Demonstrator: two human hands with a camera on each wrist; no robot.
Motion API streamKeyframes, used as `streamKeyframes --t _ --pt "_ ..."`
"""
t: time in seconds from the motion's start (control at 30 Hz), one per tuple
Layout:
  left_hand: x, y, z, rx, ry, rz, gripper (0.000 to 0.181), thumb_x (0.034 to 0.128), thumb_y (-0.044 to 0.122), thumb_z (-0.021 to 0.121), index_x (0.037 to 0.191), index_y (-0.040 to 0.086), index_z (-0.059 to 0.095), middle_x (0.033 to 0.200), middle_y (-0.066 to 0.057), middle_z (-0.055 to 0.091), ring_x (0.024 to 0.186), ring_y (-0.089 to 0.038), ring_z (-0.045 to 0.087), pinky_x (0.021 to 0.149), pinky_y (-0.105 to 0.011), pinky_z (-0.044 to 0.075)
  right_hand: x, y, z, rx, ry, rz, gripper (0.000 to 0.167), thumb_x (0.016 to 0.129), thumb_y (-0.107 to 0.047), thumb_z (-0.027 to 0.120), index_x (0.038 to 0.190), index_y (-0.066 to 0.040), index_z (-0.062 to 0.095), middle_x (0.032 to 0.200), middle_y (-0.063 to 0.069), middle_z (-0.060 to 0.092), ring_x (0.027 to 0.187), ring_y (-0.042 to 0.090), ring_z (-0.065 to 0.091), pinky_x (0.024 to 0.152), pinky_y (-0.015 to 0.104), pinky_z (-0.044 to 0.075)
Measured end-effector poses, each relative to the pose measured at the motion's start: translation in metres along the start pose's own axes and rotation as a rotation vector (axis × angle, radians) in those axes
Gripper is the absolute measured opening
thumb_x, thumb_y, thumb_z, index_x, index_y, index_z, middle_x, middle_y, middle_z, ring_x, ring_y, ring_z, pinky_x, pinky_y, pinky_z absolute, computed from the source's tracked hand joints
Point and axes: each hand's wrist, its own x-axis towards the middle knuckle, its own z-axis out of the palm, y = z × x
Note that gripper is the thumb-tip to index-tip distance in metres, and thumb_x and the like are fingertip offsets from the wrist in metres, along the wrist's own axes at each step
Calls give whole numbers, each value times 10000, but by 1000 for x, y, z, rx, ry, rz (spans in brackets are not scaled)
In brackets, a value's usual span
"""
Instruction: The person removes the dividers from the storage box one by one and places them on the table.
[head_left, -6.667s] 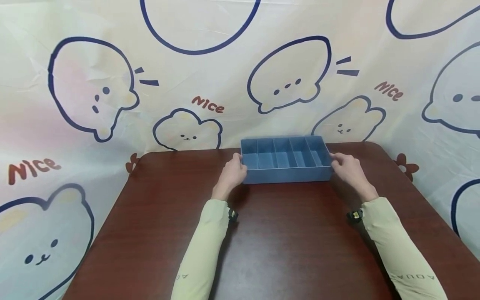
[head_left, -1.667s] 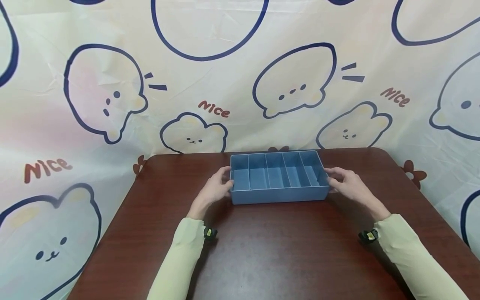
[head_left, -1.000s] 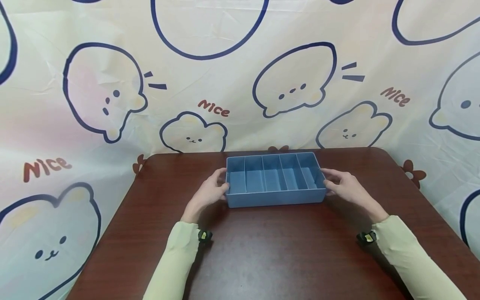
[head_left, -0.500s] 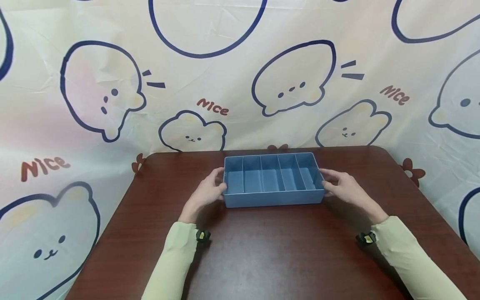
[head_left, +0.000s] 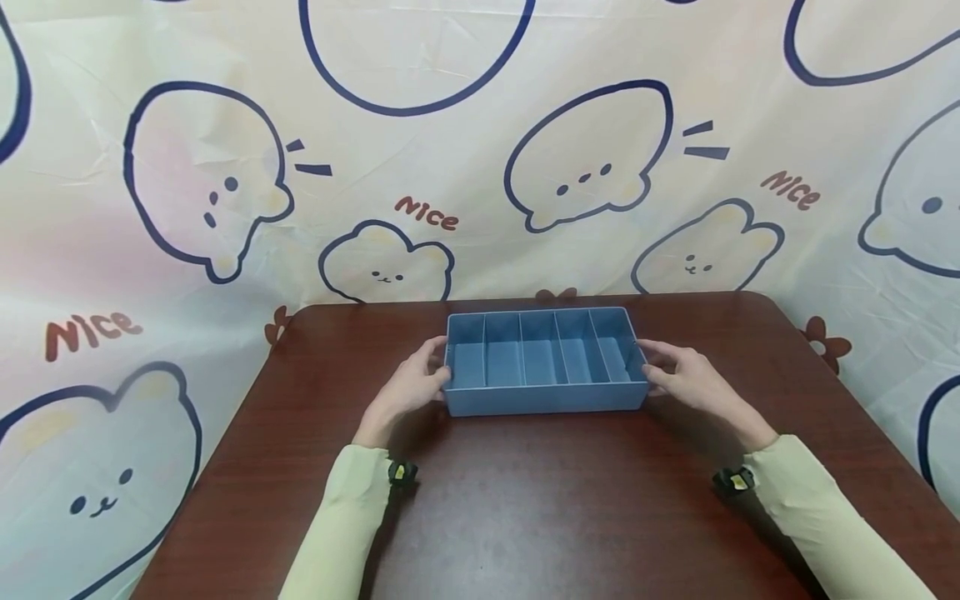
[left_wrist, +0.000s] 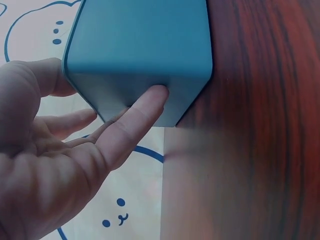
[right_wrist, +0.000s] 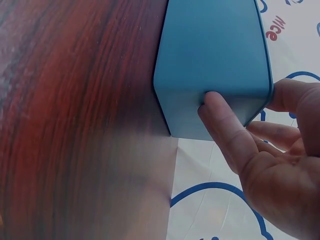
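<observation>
A blue plastic box (head_left: 543,400), divided by upright partitions into several compartments, sits open side up near the far side of the brown table. No contents show in it. My left hand (head_left: 402,385) holds the box's left end, thumb at the rim near the front corner; in the left wrist view a fingertip (left_wrist: 159,92) presses the end wall. The opposite end is held by my right hand (head_left: 693,382), its thumb likewise close to the front corner. The right wrist view shows fingers (right_wrist: 225,122) against that end wall.
The dark wood-grain table (head_left: 540,517) reaches back to a patterned cloth backdrop (head_left: 465,167) standing close behind the box. Pale sleeves (head_left: 337,517) cover both forearms, and small dark wrist devices (head_left: 402,473) sit at the wrists.
Over the span, the box has come nearer to me and a little left, with both hands staying at its ends. In the last half second it has hardly moved.
</observation>
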Motion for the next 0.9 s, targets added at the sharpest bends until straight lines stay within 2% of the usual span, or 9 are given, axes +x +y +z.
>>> streamKeyframes --t 0.27,0.57,0.9 --pt "-2 -2 0 -18 7 -2 615 972 183 522 1533 189 269 1424 -201 493 1065 -326 667 924 -473 564 0 0 1 -11 -9 -7 571 973 -206 577 1503 -117 383 1274 235 619 940 256 724 782 414 609" --pt "-4 -3 0 -54 17 -24 595 989 246 548 1525 222 291 1397 -160 514 1064 -313 672 903 -462 574 -1 -1 1 -26 -12 5 583 972 -217 574 1510 -118 373 1311 242 598 976 285 717 786 411 608" --pt "-6 -5 0 -66 9 -23 571 996 220 537 1517 213 304 1373 -169 521 1077 -331 664 880 -455 584 -5 -1 1 -29 -32 16 588 979 -216 559 1517 -104 352 1312 263 586 881 227 732 807 440 604"
